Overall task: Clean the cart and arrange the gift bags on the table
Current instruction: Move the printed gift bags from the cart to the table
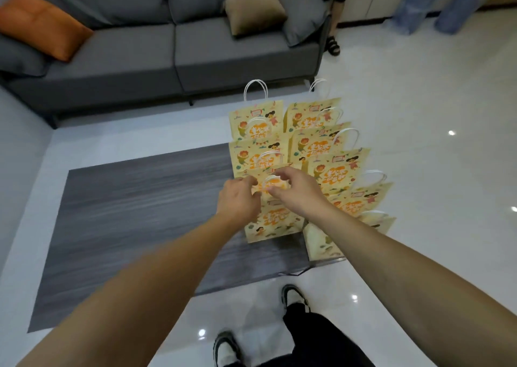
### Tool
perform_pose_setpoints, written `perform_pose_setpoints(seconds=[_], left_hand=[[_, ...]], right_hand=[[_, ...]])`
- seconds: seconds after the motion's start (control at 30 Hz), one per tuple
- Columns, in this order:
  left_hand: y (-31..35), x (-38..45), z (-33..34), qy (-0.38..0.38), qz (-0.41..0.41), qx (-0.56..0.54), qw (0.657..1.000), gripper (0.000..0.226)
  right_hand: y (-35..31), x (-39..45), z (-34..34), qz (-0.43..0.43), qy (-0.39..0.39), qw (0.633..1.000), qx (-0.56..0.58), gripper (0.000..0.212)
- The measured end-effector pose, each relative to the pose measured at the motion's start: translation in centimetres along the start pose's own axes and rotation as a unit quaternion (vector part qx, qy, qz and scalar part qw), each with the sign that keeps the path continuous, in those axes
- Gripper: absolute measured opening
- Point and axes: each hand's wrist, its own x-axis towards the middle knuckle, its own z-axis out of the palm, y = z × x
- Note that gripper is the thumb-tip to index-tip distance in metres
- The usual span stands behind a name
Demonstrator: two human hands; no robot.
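Several yellow gift bags with orange cartoon prints and white handles stand upright in two rows on the right end of a low grey wood-grain table (140, 212). Both my hands reach over the front bag of the left row (272, 221). My left hand (239, 198) pinches the top of that bag from the left. My right hand (293, 189) pinches its white handle from the right. The farthest bag of the left row (256, 120) stands by the table's far edge. Some motion blur covers the nearest bags on the right (321, 243).
A grey sofa (167, 53) with orange, tan and grey cushions stands beyond the table. Another person's leg and sandal (333, 42) show by the sofa's right end. Two blue water jugs (436, 5) stand at the back right. My shoes (293, 296) are on the glossy white floor.
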Motion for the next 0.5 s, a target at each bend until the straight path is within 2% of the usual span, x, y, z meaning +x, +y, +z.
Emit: perform_pose_setpoints(seconds=[0.17, 0.5], left_hand=[[1.6, -2.0, -2.7, 0.03, 0.071, -0.006, 0.997, 0.037], [9.6, -9.4, -1.4, -0.025, 0.268, 0.032, 0.963, 0.04]], right_hand=[[0.8, -6.0, -1.6, 0.038, 0.055, 0.997, -0.033, 0.053], [6.7, -21.9, -3.8, 0.169, 0.167, 0.971, 0.005, 0.057]])
